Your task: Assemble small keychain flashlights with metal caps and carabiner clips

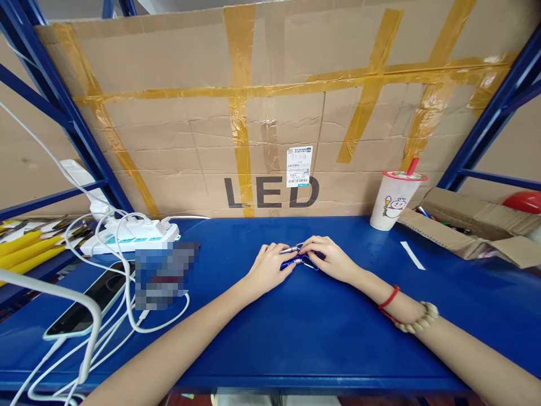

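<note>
Over the middle of the blue tabletop, my hands meet at slim blue and silver pen-like pieces (291, 261). My left hand (268, 268) is closed round them from the left, its fingers covering part of their length. At their right end, the fingertips of my right hand (327, 256) are pinched together. A thin blue and whitish loop (311, 264) sticks out under those fingertips. What the right fingertips grip exactly is partly hidden, and the pieces are too small to name surely.
A big cardboard sheet (203, 152) stands behind the blue table (270, 344). On the right are a lidded cup (391, 203), a white strip (412, 255) and an open cardboard box (448, 225). Cables, a phone (91, 299) and a power strip (135, 243) lie on the left.
</note>
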The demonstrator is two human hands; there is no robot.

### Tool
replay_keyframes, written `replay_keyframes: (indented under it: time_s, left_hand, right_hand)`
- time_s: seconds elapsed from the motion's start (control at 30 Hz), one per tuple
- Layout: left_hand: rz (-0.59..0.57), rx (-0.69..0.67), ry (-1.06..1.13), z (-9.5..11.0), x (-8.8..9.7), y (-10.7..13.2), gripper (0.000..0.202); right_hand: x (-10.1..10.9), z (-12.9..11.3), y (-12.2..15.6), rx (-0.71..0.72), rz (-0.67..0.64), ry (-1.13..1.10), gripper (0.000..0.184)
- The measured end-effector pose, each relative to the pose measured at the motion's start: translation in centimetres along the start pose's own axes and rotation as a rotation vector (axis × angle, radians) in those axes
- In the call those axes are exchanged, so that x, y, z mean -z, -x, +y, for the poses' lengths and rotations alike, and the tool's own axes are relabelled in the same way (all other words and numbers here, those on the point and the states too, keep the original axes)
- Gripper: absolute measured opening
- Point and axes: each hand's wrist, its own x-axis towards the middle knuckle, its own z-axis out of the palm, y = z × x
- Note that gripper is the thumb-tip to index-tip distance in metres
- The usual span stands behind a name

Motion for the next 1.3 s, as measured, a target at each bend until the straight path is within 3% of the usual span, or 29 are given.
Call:
replay_keyframes:
  time_s: [0.2, 0.4, 0.53, 0.73, 1.0, 1.13, 1.3]
  left_hand:
    - [-0.013, 0.085, -0.151, -0.2, 0.9, -0.3, 0.029]
    - [-0.096, 0.333, -0.361, -1.5, 2.4, -0.4, 0.034]
    - [-0.145, 0.492, -0.457, -2.7, 3.4, -0.2, 0.027]
    - [-0.13, 0.647, -0.516, -3.7, 4.0, 0.2, 0.023]
    - [-0.041, 0.638, -0.56, -4.4, 3.1, 0.4, 0.036]
    - [-0.112, 0.568, -0.438, -6.0, 2.5, 0.5, 0.042]
    - [-0.117, 0.617, -0.437, -7.1, 2.2, 0.6, 0.038]
  right_hand:
    - [0.4, 0.0, -0.1, -0.021, 0.026, 0.066, 0.021]
    - [0.4, 0.1, 0.0, -0.02, 0.018, 0.083, 0.022]
    - [0.4, 0.2, 0.1, -0.032, 0.008, 0.086, 0.023]
    - [0.5, 0.2, 0.2, -0.059, -0.028, 0.071, 0.022]
    - [0.8, -0.4, 0.3, -0.157, -0.06, 0.041, 0.023]
    - [0.9, -0.7, 0.3, -0.179, -0.103, 0.05, 0.022]
    - [0.9, -0.9, 0.3, -0.153, -0.134, 0.059, 0.022]
